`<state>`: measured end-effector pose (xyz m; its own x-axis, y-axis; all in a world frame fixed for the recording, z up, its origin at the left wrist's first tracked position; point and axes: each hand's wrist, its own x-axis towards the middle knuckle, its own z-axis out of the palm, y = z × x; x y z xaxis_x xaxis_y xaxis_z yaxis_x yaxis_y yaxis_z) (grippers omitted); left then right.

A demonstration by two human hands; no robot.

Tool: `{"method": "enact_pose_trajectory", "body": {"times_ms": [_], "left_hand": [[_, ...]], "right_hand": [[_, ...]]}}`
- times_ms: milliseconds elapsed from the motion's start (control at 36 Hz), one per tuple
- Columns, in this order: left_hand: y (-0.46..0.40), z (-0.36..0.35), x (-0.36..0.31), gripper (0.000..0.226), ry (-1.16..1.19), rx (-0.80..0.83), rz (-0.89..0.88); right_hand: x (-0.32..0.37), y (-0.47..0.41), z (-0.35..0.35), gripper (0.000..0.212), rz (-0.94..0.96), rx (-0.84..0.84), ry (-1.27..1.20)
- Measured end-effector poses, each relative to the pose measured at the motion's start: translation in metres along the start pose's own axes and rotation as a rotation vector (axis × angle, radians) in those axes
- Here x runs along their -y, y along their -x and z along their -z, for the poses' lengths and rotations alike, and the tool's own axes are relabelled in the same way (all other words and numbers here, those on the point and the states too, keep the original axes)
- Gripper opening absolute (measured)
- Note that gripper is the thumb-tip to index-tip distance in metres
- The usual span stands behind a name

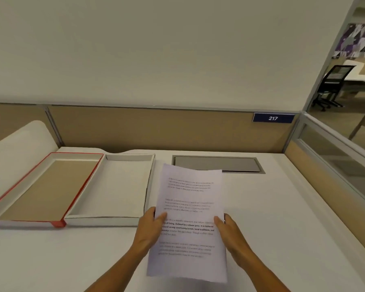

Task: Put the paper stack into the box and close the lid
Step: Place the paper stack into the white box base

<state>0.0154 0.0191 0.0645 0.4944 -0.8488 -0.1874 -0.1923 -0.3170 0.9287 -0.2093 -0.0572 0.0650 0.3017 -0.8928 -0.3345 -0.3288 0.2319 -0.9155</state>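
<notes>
One printed white paper stack (188, 224), one open white cardboard box (112, 186), one red-edged lid (40, 186), as I counted them.
My left hand (150, 228) and right hand (230, 234) gripped the stack's side edges above the white desk (282, 218), its long axis pointing away, just right of the box.

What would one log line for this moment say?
both hands: left hand, right hand | holding: printed white paper stack | open white cardboard box: empty | red-edged lid: off

The paper stack (188, 224) is white with black printed text. The box (122, 186) is white inside; its lid (40, 188) has a tan inner panel and red edges. The tabletop (282, 218) is white, the number sign (273, 118) blue.
</notes>
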Motion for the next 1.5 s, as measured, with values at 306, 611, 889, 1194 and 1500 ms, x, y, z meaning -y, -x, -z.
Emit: {"method": "enact_pose_trajectory", "body": {"times_ms": [306,611,889,1194,1500], "left_hand": [[-0.022,0.074,-0.002,0.015,0.076,0.065,0.269],[-0.073,0.148,0.007,0.02,0.018,-0.097,0.313],[-0.147,0.212,0.012,0.025,0.124,-0.169,0.335],[-0.23,0.235,0.02,0.032,0.043,-0.174,0.382],[-0.263,0.239,0.042,0.033,-0.081,-0.177,0.415]], "right_hand": [[0.031,-0.021,-0.046,0.017,-0.166,0.11,-0.127],[0.075,-0.065,-0.124,0.013,-0.238,0.135,-0.133],[0.118,-0.126,-0.194,0.007,-0.256,0.082,-0.2],[0.139,-0.194,-0.247,0.004,-0.295,-0.031,-0.187],[0.133,-0.226,-0.276,0.025,-0.311,-0.067,-0.073]]}}
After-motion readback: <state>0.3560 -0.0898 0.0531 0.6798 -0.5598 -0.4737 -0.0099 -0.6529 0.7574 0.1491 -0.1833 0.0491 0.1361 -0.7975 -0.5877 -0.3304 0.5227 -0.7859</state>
